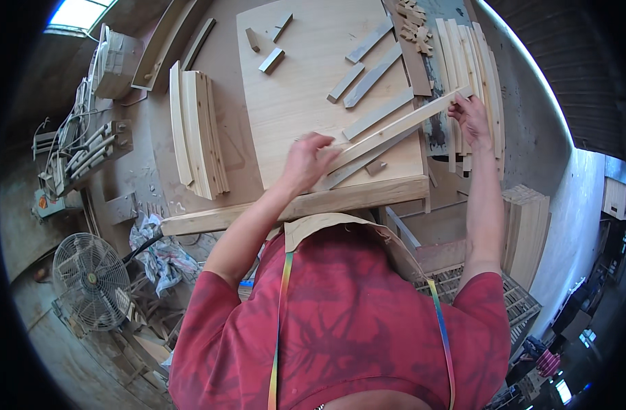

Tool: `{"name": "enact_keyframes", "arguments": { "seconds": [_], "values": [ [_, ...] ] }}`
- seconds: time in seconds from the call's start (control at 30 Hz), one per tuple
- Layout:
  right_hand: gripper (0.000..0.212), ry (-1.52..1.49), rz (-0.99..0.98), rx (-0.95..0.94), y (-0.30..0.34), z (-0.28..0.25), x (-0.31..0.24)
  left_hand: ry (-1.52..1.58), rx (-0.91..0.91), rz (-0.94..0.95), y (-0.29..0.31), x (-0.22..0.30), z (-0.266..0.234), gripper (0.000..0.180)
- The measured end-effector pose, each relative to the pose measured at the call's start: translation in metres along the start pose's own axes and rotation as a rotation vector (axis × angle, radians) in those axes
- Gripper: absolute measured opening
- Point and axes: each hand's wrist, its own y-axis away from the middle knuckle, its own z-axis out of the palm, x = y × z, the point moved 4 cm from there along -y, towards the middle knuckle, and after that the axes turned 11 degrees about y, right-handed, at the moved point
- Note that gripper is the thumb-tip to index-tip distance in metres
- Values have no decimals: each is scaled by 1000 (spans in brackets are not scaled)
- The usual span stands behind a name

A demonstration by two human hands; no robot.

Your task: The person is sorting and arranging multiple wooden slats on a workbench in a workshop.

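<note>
A long pale wooden strip [402,126] slants across a light plywood board [278,89], its far right end raised past the board's edge. My right hand [471,117] is closed on that end, thumb and fingers pinching it. My left hand [307,162] is beside the strip's near left end, its fingers curved and apart; whether they touch the wood I cannot tell. Beneath the strip lies a grey-faced bar [371,160], with a small wood block [376,168] next to it. Another grey-faced bar [378,115] lies just beyond the strip.
Stacked wooden strips stand left [200,137] and right [470,61] of the board. Several short grey-faced bars [371,75] lie on it, with small wood offcuts [414,27] beyond. A thick wooden beam [313,205] edges the near side. A fan [92,280] stands at lower left.
</note>
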Motion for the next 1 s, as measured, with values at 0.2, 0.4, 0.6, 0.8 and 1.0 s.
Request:
{"name": "enact_keyframes", "arguments": {
  "seconds": [0.2,0.4,0.6,0.8,1.0],
  "values": [
    [51,115,-13,41,-8,30,31,-181,25,202,16,-10,23,18],
    [64,151,21,2,11,55,37,-180,-139,-16,40,-20,-5,15],
    [59,202,-7,-2,-9,44,42,-145,-91,64,25,-13,10,16],
    [55,148,-30,140,8,51,47,-260,-118,53,26,-7,12,23],
    [56,318,-27,94,8,53,44,-309,-177,120,30,9,15,42]
  ]
}}
